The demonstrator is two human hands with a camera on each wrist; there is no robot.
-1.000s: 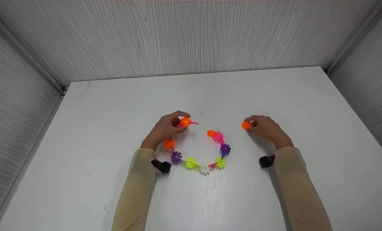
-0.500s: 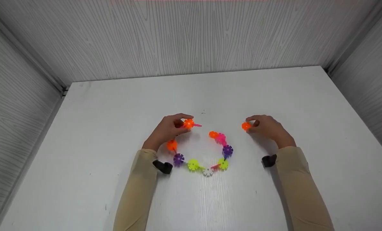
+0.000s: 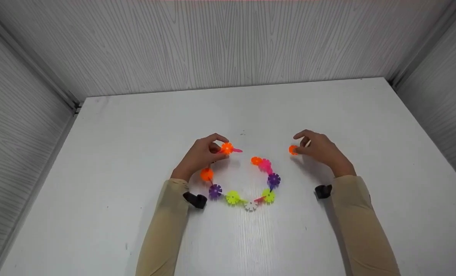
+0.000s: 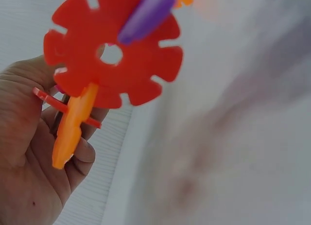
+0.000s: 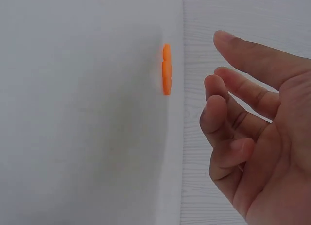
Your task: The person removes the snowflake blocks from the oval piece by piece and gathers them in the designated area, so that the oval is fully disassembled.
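Observation:
My left hand (image 3: 203,155) pinches an orange notched disc (image 3: 227,148) at the left end of a chain of interlocking plastic discs. A pink disc (image 3: 237,150), seen edge-on, juts right from it. The chain curves over the table through orange, purple (image 3: 215,191), yellow-green, white (image 3: 251,206) and pink pieces to an orange end disc (image 3: 256,160). Large in the left wrist view, a red disc (image 4: 146,64) has purple and orange pieces slotted into it. My right hand (image 3: 322,150) has its fingers parted beside a loose orange disc (image 5: 167,69), which lies apart from them in the right wrist view.
A white tabletop (image 3: 97,172) carries everything. Grey wood-grain panels stand behind it (image 3: 228,46) and along both sides. Black wrist cameras (image 3: 194,200) sit by each sleeve cuff.
My right thumb and fingers have spread and let go of the loose orange disc. The left hand and the chain appear shifted slightly to the right, the left hand still pinching.

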